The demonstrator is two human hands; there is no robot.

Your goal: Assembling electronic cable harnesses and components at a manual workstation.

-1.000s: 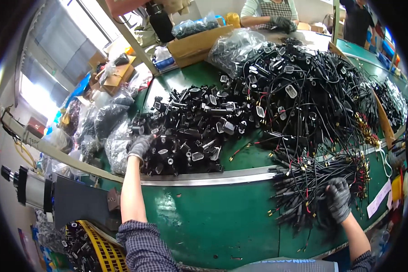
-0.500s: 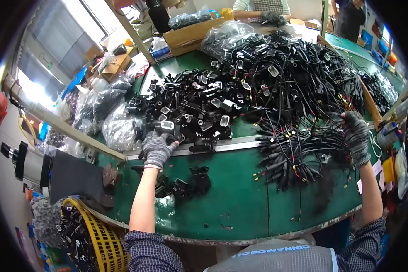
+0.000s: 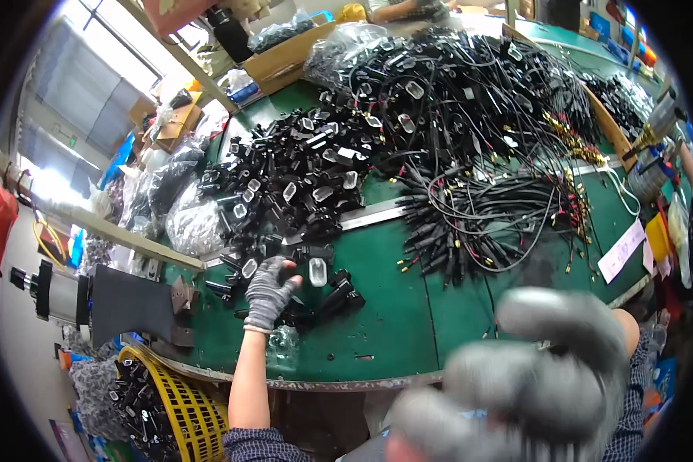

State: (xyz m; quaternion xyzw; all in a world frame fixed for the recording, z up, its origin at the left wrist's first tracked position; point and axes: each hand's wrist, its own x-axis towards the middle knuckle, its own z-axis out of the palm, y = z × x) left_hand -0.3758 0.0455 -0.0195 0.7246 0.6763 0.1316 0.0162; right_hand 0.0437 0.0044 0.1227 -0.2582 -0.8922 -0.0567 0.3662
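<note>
My left hand (image 3: 269,299), in a grey striped glove with bare fingertips, lies among black plastic housings at the near left of the table. Its thumb and forefinger are apart, and no part shows between them. Just right of the fingers a housing with a pale oval window (image 3: 318,272) sits by more black housings (image 3: 339,299). Close to the camera at lower right is my gloved right hand (image 3: 531,377). Motion smears its fingers, so I cannot see whether they hold anything. Beyond it lies a bundle of black cables (image 3: 470,223) with red and yellow ends.
A heap of black housings (image 3: 300,169) covers the table's left side; a taller cable heap (image 3: 454,92) rises behind. A yellow basket (image 3: 181,408) stands below the left edge. A metal cylinder machine (image 3: 61,296) is at left. Another person's arm (image 3: 396,9) shows at the back.
My left hand has come nearer, with black housings now closer to the front edge. My right hand has left the cable bundle and swung towards the camera. The view has shifted.
</note>
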